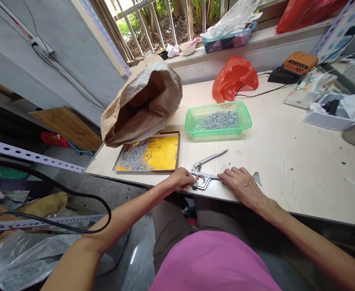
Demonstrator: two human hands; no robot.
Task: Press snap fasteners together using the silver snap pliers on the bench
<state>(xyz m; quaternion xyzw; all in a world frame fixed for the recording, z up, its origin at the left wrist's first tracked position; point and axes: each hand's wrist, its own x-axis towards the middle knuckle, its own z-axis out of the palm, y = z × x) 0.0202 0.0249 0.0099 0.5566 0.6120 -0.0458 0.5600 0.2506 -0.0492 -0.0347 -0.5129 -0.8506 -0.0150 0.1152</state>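
Note:
A pair of metal snap-fastener pliers (205,178) lies near the table's front edge, its handles spread apart and a coil spring between them. My left hand (182,179) is closed in a pinch at the jaw, beside its small red tip; whatever the fingers hold is too small to make out. Over the end of the lower handle, my right hand (241,186) has its fingers curled, resting against the tabletop. Small metal pieces (136,157) lie heaped in a shallow yellow-bottomed tray (167,151) left of the pliers. Behind them, a green plastic basket (192,131) holds more small metal pieces (220,120).
A large open brown paper bag (147,101) stands behind the tray, overhanging it. Further back are a red plastic bag (235,79) and an orange-black device (300,62) with cables. A grey triangular scrap (257,178) lies beside my right hand. A white tray (329,117) sits right.

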